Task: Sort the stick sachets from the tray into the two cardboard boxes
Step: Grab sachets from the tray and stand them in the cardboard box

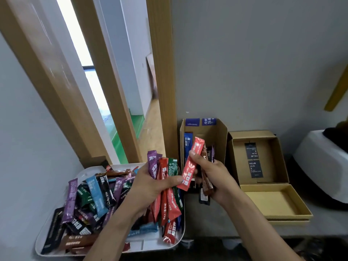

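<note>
At frame centre, the right hand (211, 178) pinches a coral sachet (192, 164), its long axis pointing up-right toward the tall box (220, 140) just behind; the left hand (150, 185) grips a bunch over the tray (180, 240).

My two hands (150, 183) (216, 178), one tray (165, 247) at seven o'clock, two cardboard boxes (220, 132) (282, 204) at three; sachets (84, 200) too heaped to count.
</note>
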`<action>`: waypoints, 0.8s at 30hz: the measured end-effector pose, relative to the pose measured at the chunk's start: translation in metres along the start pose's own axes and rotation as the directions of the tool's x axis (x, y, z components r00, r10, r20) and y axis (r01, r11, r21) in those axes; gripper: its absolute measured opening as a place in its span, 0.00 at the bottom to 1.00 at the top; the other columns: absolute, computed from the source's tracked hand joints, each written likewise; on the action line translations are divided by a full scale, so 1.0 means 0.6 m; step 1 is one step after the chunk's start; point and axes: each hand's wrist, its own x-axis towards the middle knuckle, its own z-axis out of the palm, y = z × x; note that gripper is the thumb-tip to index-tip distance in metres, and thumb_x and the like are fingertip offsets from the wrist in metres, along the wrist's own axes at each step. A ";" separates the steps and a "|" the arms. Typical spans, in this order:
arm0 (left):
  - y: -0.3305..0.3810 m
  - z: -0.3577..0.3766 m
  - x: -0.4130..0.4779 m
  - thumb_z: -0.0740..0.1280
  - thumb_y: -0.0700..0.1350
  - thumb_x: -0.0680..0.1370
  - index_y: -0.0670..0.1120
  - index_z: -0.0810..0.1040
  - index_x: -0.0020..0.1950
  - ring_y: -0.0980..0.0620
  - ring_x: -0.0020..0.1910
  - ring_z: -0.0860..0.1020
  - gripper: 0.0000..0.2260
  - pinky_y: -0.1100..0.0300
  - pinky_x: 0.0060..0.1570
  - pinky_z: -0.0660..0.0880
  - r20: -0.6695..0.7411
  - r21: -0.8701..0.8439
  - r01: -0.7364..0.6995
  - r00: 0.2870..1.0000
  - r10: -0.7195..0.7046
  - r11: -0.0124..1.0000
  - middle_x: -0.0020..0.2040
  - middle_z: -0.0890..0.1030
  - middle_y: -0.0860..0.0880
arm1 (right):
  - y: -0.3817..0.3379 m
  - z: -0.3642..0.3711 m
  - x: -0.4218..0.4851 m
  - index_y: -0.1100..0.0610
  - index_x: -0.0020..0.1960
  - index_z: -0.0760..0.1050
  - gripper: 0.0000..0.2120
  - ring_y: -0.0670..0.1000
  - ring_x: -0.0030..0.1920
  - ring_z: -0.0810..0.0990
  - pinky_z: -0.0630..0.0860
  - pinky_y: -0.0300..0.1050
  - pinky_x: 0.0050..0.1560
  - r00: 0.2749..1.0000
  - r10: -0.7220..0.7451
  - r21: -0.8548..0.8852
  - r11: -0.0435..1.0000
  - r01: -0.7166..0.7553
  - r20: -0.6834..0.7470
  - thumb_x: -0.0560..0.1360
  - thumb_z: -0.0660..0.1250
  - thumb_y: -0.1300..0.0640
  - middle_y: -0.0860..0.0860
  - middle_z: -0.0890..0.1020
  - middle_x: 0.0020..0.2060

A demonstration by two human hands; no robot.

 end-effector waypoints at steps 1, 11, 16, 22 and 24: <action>0.001 0.002 0.001 0.83 0.49 0.58 0.45 0.80 0.58 0.44 0.44 0.88 0.31 0.48 0.49 0.84 0.003 0.009 0.011 1.000 -0.011 1.000 0.46 0.88 0.45 | 0.000 -0.002 0.003 0.59 0.56 0.80 0.23 0.48 0.40 0.87 0.79 0.49 0.50 1.000 -0.006 -0.001 1.000 0.006 0.004 0.71 0.78 0.43 0.49 0.85 0.35; 0.035 -0.028 0.027 0.83 0.48 0.67 0.52 0.78 0.55 0.56 0.40 0.86 0.22 0.60 0.43 0.81 0.018 0.395 -0.174 0.983 0.182 0.902 0.43 0.87 0.48 | 0.003 -0.012 -0.031 0.52 0.52 0.80 0.15 0.38 0.40 0.84 0.79 0.35 0.41 0.808 -0.490 -0.365 0.855 0.369 -0.329 0.71 0.80 0.48 0.44 0.85 0.40; 0.067 -0.044 0.033 0.82 0.47 0.69 0.53 0.77 0.56 0.54 0.44 0.87 0.20 0.61 0.47 0.82 0.329 0.525 -0.309 0.933 0.146 0.793 0.47 0.87 0.51 | -0.009 -0.011 -0.053 0.38 0.44 0.71 0.14 0.36 0.44 0.80 0.76 0.32 0.40 0.841 -0.495 -0.832 0.355 0.426 0.219 0.74 0.77 0.49 0.40 0.79 0.43; 0.041 -0.015 0.058 0.81 0.47 0.71 0.47 0.79 0.55 0.48 0.41 0.88 0.17 0.48 0.50 0.84 -0.028 0.201 -0.190 0.980 0.199 0.961 0.44 0.87 0.44 | 0.006 -0.018 -0.016 0.47 0.44 0.78 0.08 0.39 0.34 0.82 0.75 0.33 0.31 0.906 -0.421 -0.770 0.561 0.303 0.050 0.78 0.73 0.46 0.46 0.83 0.34; 0.026 -0.005 0.063 0.80 0.47 0.72 0.47 0.80 0.54 0.45 0.42 0.87 0.15 0.43 0.52 0.84 -0.159 0.029 -0.177 0.971 0.179 0.984 0.44 0.87 0.44 | 0.022 -0.017 0.018 0.50 0.50 0.79 0.09 0.42 0.35 0.84 0.82 0.39 0.35 0.879 -0.449 -0.679 0.696 0.232 -0.161 0.79 0.71 0.45 0.49 0.85 0.38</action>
